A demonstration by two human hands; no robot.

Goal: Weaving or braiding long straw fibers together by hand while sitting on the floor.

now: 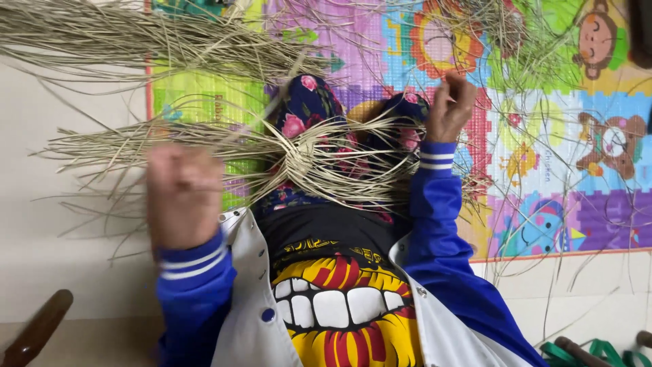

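Note:
A woven knot of pale dry straw strands [307, 158] rests on my lap, over floral trousers [305, 102]. Long loose strands fan out from it to the left and right. My left hand [182, 196] is a blurred fist at the left, closed on strands running from the woven centre. My right hand [449, 105] is raised on the right, fingers curled around thin strands. Both arms wear blue sleeves with white stripes.
A colourful foam play mat [543, 136] with cartoon animals covers the floor ahead. A thick bundle of straw [115, 34] lies at the top left. A dark wooden handle [37, 326] is at the bottom left, green straps [591, 352] at the bottom right.

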